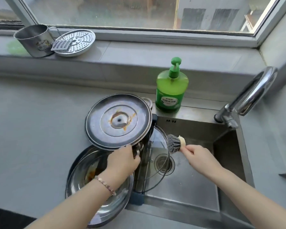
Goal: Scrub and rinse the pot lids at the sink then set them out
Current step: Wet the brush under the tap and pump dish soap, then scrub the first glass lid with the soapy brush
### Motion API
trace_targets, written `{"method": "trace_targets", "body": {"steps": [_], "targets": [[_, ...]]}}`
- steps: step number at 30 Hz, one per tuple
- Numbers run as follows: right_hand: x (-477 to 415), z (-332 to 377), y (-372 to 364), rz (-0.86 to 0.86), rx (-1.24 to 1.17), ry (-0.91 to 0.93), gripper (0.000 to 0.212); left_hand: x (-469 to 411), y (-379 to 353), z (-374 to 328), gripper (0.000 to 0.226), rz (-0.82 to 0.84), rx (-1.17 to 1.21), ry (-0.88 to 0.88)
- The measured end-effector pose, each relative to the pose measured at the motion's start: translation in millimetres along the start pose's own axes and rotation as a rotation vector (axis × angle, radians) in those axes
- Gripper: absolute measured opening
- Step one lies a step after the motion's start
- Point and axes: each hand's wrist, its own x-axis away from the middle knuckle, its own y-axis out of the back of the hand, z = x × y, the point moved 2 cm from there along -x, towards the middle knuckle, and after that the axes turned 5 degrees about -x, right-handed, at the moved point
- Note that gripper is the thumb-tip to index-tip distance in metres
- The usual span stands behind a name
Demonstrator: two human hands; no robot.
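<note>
Rust rings the top lid (118, 120) at its centre; left hand (122, 160) grasps a lower lid (96, 144), right hand (196, 154) the brush (174, 142).

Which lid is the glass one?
The glass lid propped on edge inside the sink, against its left wall: see-through with a dark rim. The other two, the tilted steel lid and the lower steel lid, are opaque metal beside the sink.

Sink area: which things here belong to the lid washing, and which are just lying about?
In use: stained steel lid, glass lid, large steel lid, brush, soap bottle, tap, sink.
Lying about: steel mug, steamer plate, grater.
</note>
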Motion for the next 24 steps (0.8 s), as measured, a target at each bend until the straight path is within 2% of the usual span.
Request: {"method": "trace_targets", "body": {"steps": [2,4,9,11,17,24], "targets": [[10,-4,-9,0.031,0.034,-0.028,0.049,19,-30,11,0.043,0.136,-0.147,0.075],[18,-7,-17,0.058,0.054,-0.04,0.047,31,-52,17,0.051,0.21,-0.226,0.127],[31,-12,-25,0.093,0.051,-0.024,0.044,43,-73,13,0.028,0.236,-0.225,0.098],[34,-14,-25,0.092,0.06,-0.017,0.044,47,-70,8,0.025,0.245,-0.237,0.076],[39,-16,-19,0.089,0.09,0.012,0.044,61,-35,11,0.026,0.092,-0.261,0.051],[42,-6,-10,0.128,0.125,0.152,0.025,82,19,8,0.02,-0.002,-0.146,0.13]]}}
